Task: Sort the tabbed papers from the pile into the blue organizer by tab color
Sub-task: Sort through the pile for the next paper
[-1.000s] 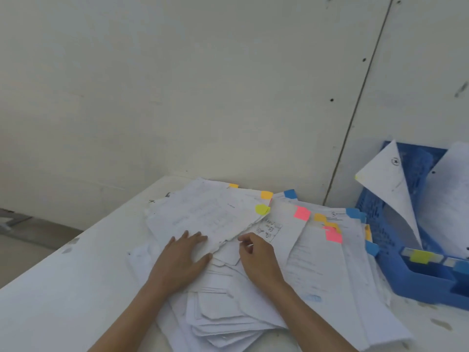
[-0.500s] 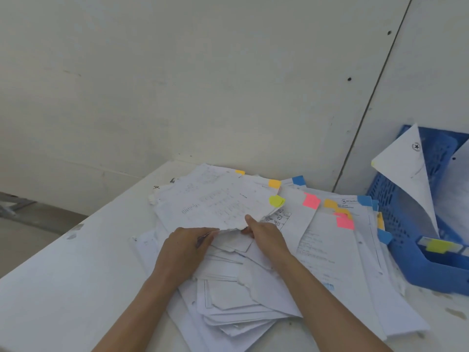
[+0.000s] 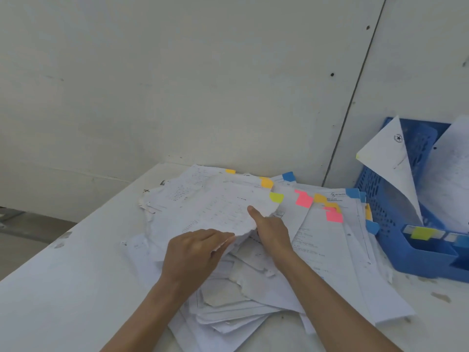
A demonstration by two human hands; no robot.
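lifting one sheet off a loose pile, a person works at a white table. furthest left, the left hand (image 3: 195, 252) curls its fingers round the torn near edge of the sheet (image 3: 215, 207) and pinches it. the right hand (image 3: 272, 231) grips the same edge a little further right, thumb lying on top, its other fingers hidden under the paper. the sheet is raised at its near edge and carries a yellow-green tab (image 3: 276, 197) at its far right corner. right of it the pile (image 3: 330, 262) spreads flat, with pink, orange and blue tabs along its far edge. at the far right stands the blue organizer (image 3: 429, 257), just beside the pile, with curled sheets standing in it and a yellow tab (image 3: 422, 232) on a divider. the step in hand looks like picking up the yellow-green paper. next it would need carrying right to the matching slot without tearing the ragged edge. the table (image 3: 63, 288) is scuffed and set against a plain pale wall (image 3: 177, 72) of panels.
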